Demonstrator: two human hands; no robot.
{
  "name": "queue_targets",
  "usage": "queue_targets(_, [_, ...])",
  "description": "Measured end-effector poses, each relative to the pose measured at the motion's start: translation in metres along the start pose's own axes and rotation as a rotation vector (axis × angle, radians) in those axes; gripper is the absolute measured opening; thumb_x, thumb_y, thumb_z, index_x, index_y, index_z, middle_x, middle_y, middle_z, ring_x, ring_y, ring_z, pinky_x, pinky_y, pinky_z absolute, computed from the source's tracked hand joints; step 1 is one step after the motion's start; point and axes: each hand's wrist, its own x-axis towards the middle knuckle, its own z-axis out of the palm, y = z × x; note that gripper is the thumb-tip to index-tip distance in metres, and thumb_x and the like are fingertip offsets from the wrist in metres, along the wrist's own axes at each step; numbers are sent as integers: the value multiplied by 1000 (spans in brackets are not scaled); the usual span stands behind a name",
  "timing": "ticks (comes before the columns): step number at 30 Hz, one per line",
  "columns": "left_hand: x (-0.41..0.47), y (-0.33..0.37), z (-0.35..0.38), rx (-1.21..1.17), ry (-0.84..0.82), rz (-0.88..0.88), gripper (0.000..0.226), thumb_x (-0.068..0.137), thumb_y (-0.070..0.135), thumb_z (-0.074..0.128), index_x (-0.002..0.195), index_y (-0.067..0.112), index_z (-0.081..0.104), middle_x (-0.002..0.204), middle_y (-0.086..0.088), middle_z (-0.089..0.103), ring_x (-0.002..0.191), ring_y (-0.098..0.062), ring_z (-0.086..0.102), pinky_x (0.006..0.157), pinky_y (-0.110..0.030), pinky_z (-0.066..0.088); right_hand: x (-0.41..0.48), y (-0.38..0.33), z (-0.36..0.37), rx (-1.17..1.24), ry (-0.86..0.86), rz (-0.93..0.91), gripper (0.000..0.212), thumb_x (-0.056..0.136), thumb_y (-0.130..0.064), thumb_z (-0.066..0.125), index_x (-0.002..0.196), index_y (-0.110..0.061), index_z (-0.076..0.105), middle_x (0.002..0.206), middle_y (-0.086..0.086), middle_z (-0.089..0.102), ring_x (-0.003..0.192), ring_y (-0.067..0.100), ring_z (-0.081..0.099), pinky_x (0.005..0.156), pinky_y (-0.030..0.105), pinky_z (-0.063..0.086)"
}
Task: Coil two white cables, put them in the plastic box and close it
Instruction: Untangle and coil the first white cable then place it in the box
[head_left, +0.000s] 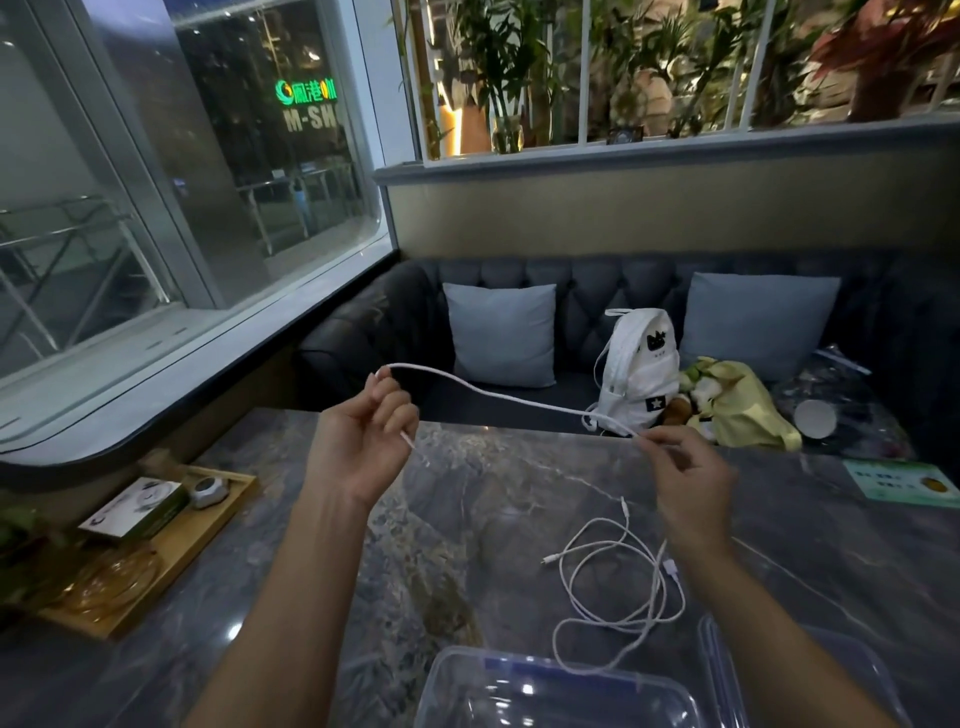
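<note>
A white cable stretches in the air between both hands above the marble table. My left hand pinches it near one end, whose plug sticks out below the fingers. My right hand pinches it farther along. More white cable lies in loose loops on the table below my right hand; I cannot tell where one cable ends and the other begins. The clear plastic box stands open at the near edge. Its lid lies to the right, partly under my right forearm.
A wooden tray with a small box and an amber glass dish sits at the table's left. A green card lies at the right. Behind the table a dark sofa holds cushions, a white backpack and bags.
</note>
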Motion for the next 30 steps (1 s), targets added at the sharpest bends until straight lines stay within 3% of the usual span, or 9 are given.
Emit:
queue_targets(3, [-1,-7,-1,159,-43,17,21,93,8,35,83,12,53,63,6,55,45,-2,42,48,-13,39,-4,-3,3,-384,-164,-312,10,75,2,68,76,-8,66,80,4,63,68,11,59,60,22,45])
queue_targets(7, [-3,-20,-2,563,-8,4,27,98,10,31,81,11,52,53,6,50,38,-2,37,43,-14,38,-9,-15,4,-589,-418,-380,4,81,-4,62,81,-2,65,85,15,64,67,33,63,57,44,52])
queue_targets(10, [-6,-25,-5,774,-8,-26,28,99,11,32,81,9,52,53,5,49,41,-4,40,46,-17,42,-14,-32,5,-554,-538,-566,9,78,-11,64,73,-4,65,73,12,65,58,29,64,48,39,52])
queue_targets(13, [-9,-30,-7,942,-5,-57,28,100,11,32,83,5,54,55,1,61,47,-9,57,52,-20,53,-18,-53,5,-480,-633,-691,11,73,-14,70,69,-6,64,66,8,64,53,24,62,43,31,50])
queue_targets(20, [-22,-49,-3,1188,-154,-315,31,98,7,34,81,1,58,66,-11,71,59,-18,69,63,-26,58,-10,-93,11,-282,-652,-721,28,86,-30,54,79,-5,66,77,8,65,64,23,63,52,38,51])
queue_targets(22, [-26,-50,-4,1184,-216,-372,25,94,4,38,81,1,59,58,-9,68,47,-16,62,49,-22,52,-7,-98,11,-268,-630,-687,28,86,-29,55,80,-5,67,78,7,65,67,22,63,54,40,51])
queue_targets(24, [-29,-48,-7,1050,-294,-441,18,84,4,43,81,1,60,46,-4,56,32,-9,42,36,-16,31,-3,-98,11,-270,-598,-609,21,85,-24,58,81,-5,68,81,6,66,70,22,63,59,43,51])
queue_targets(26, [-31,-44,-10,852,-343,-513,14,79,12,53,79,4,64,41,2,43,29,-4,23,36,-15,17,4,-92,11,-262,-561,-501,15,85,-21,60,82,-7,68,83,4,65,74,20,62,65,46,50])
queue_targets(30, [-35,-40,-12,680,-427,-578,19,71,25,74,77,9,65,41,7,28,36,-6,13,35,-16,15,8,-76,14,-254,-559,-348,13,85,-18,61,83,-7,68,83,5,65,77,19,60,72,46,48])
